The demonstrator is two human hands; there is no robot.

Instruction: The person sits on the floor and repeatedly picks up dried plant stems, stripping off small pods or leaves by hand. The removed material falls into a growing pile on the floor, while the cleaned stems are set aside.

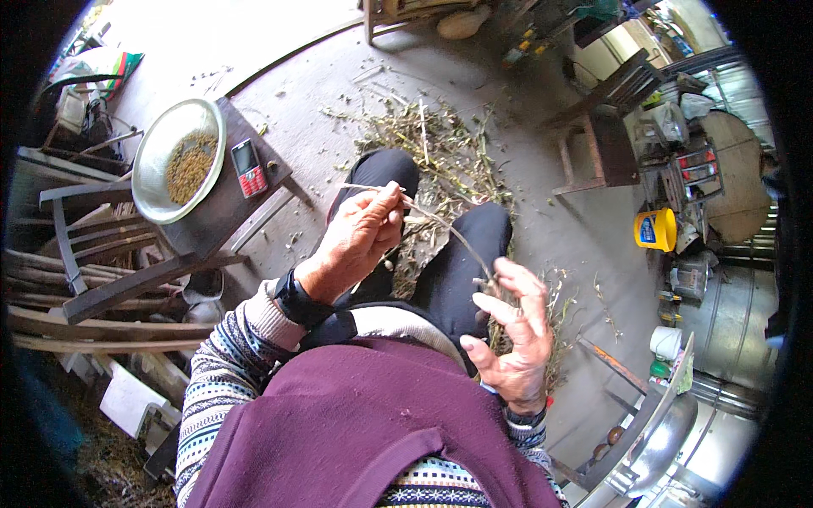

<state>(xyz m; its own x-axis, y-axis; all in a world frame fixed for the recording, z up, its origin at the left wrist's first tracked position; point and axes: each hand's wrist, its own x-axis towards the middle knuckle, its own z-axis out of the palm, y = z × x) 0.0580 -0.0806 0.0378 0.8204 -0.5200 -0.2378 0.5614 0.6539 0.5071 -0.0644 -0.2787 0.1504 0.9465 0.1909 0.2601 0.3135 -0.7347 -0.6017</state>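
My left hand pinches a thin dried plant stalk between thumb and fingers, above my knees. The stalk slants down to the right, and its far end reaches the fingers of my right hand. Those fingers are spread and curved; I see no grip on the stalk, though contact at the fingertips is hard to tell. Beyond and between my knees lies a heap of dried stalks and pods on the concrete floor. More dried stalks lie beside my right hand.
To the left, a wooden bench bears a plastic colander with beans in it, and a red keypad phone. A wooden chair, a yellow bucket and a metal basin are on the right.
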